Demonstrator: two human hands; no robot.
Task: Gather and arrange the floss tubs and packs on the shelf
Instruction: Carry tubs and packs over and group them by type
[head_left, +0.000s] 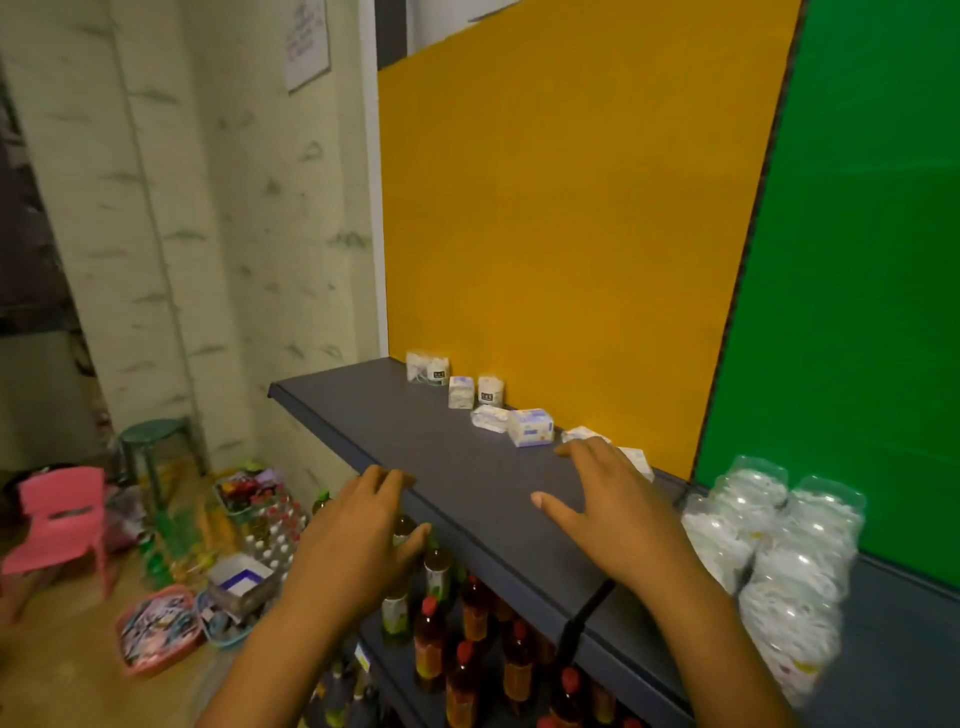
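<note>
The left hand (363, 525) hovers at the shelf (395, 415) edge, fingers spread, holding nothing. Floss tubs (435, 370) and packs (529, 427) straggle along the yellow back panel (561, 234). The right hand (608, 499), fingers splayed, reaches toward the nearest packs, likely to gather them.

The shelf (415, 431) is bare along its front edge and left end. Packs (529, 427) and tubs (490, 391) line the back edge against the yellow panel (571, 208). Clear tubs (774, 561) block the right end, stacked.
</note>
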